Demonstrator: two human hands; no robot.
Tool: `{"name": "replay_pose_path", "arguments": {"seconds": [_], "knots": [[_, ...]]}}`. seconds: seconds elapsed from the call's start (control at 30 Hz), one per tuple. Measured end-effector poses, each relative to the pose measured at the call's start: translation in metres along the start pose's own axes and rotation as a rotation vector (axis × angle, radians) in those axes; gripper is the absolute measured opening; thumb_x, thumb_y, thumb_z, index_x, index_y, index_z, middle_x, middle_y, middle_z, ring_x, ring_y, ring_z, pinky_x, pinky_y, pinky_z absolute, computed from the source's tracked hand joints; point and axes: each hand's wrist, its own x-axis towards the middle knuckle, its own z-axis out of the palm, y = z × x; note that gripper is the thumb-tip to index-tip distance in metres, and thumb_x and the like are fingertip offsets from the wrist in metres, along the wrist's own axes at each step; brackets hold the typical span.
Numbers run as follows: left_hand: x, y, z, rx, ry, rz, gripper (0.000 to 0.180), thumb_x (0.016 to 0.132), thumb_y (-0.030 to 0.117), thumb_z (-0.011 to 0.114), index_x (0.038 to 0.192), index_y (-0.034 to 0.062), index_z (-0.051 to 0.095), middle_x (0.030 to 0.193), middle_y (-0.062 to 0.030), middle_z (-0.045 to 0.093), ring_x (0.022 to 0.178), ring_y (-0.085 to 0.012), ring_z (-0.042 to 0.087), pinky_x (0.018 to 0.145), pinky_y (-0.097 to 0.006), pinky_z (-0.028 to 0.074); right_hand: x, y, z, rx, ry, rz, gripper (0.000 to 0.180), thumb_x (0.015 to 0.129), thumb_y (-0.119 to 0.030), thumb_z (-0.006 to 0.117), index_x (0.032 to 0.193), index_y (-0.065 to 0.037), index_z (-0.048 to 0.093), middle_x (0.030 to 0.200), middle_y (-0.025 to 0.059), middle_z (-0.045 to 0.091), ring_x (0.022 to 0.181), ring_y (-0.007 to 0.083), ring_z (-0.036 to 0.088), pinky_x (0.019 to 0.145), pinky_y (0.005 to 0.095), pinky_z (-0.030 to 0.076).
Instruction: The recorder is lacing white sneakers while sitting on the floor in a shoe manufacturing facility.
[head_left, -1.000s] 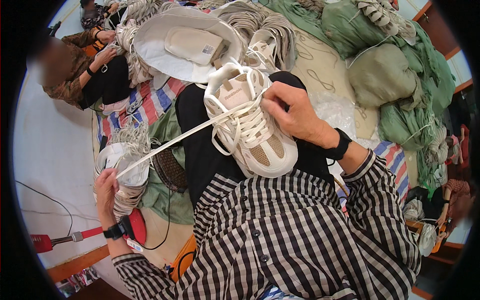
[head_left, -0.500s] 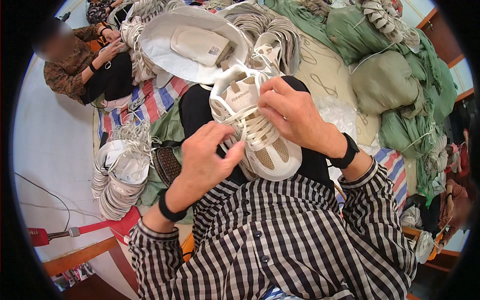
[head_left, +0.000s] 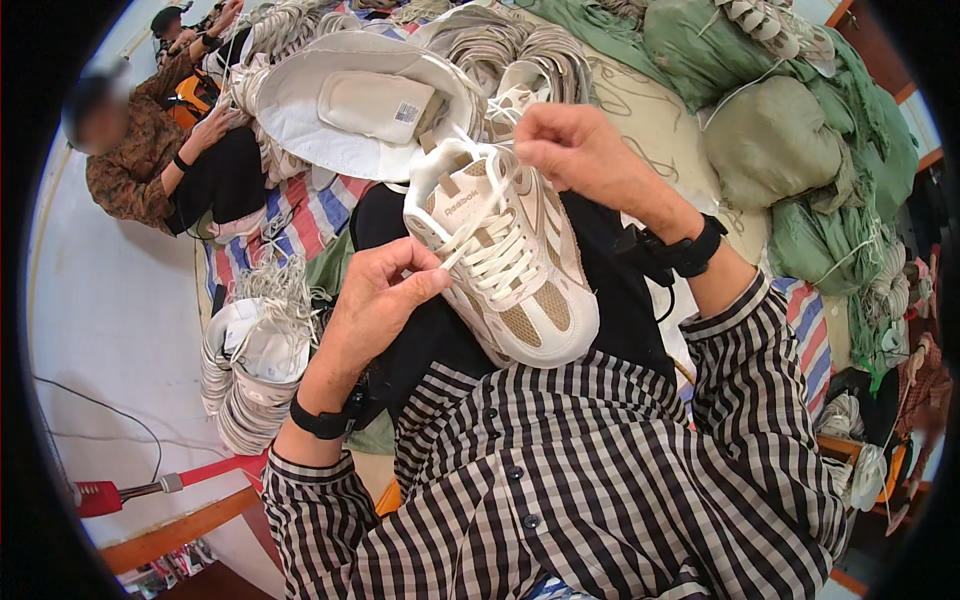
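Note:
A white and beige sneaker (head_left: 545, 320) rests on my lap, toe toward me, with flat cream shoelaces (head_left: 500, 262) threaded across its front. My left hand (head_left: 375, 300) is at the shoe's left side, thumb and forefinger pinched on a lace. Beyond the shoe's upper right side, my right hand (head_left: 575, 155) is raised with its fingertips closed together. A lace runs up from the eyelets toward them, though its end is mostly hidden by the fingers. The beige tongue (head_left: 462, 198) stands up in the shoe opening.
Beyond the shoe lies a large white hat-like piece (head_left: 290, 110) holding a pale pad. Stacked shoe parts (head_left: 560, 70) sit behind it, more (head_left: 255, 370) at left. Green sacks (head_left: 770, 140) fill the right. Another person (head_left: 150, 150) works at far left. A red-handled tool (head_left: 100, 497) lies lower left.
My right hand has moved up and away from the laces. My left hand has drawn slightly left, its fingers now pinched on a lace. The shoe has turned slightly.

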Motion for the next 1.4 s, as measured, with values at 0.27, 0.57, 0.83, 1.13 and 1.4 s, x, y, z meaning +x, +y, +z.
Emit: {"name": "replay_pose_path", "arguments": {"seconds": [0.27, 0.57, 0.83, 1.13, 1.4], "knots": [[-0.026, 0.003, 0.01, 0.152, 0.031, 0.118, 0.012, 0.09, 0.012, 0.068, 0.09, 0.0011, 0.064, 0.082, -0.0027, 0.059, 0.075, -0.0113, 0.052, 0.068, -0.026, 0.042, -0.033, -0.031, -0.061, 0.481, 0.112, 0.065, 0.01, 0.094, -0.014, 0.065, 0.099, -0.006, 0.062, 0.067, -0.0068, 0.049, 0.054, 0.0013, 0.044, 0.049, 0.018, 0.041], [-0.01, -0.003, 0.023, 0.312, 0.257, 0.341, 0.031, 0.078, 0.001, 0.069, 0.108, 0.0016, 0.061, 0.105, -0.0108, 0.062, 0.096, -0.0236, 0.058, 0.083, -0.033, 0.046, -0.002, -0.022, -0.145, 0.7, 0.26, -0.057, 0.008, 0.099, -0.013, 0.056, 0.101, -0.005, 0.058, 0.064, -0.0053, 0.046, 0.049, 0.0058, 0.041, 0.054, 0.0235, 0.043], [0.011, -0.014, 0.031, 0.8, 0.401, 0.652, 0.046, 0.068, 0.005, 0.074, 0.111, 0.0015, 0.06, 0.108, -0.0142, 0.054, 0.098, -0.0314, 0.055, 0.084, -0.04, 0.047, 0.018, 0.016, -0.223, 0.821, 0.54, 0.096, 0.014, 0.093, -0.007, 0.06, 0.08, -0.01, 0.056, 0.061, -0.0036, 0.049, 0.046, 0.0078, 0.042, 0.048, 0.023, 0.041], [0.006, -0.011, 0.029, 0.764, 0.364, 0.549, 0.045, 0.07, 0.005, 0.074, 0.113, 0.0018, 0.059, 0.109, -0.0155, 0.054, 0.098, -0.0335, 0.057, 0.077, -0.039, 0.05, 0.044, 0.027, -0.238, 0.011, 0.215, 0.136, 0.019, 0.093, -0.019, 0.063, 0.108, -0.007, 0.064, 0.076, -0.0045, 0.059, 0.054, 0.004, 0.05, 0.053, 0.0199, 0.045], [-0.027, -0.029, 0.008, 0.491, 0.395, 0.298, 0.02, 0.085, -0.001, 0.063, 0.105, 0.0023, 0.063, 0.079, -0.0082, 0.063, 0.067, -0.0161, 0.062, 0.059, -0.029, 0.048, -0.01, 0.024, -0.127, -0.366, 0.158, 0.191, 0.02, 0.093, -0.017, 0.061, 0.108, -0.003, 0.064, 0.088, 0.0015, 0.065, 0.066, 0.0099, 0.06, 0.056, 0.0254, 0.049]]}}
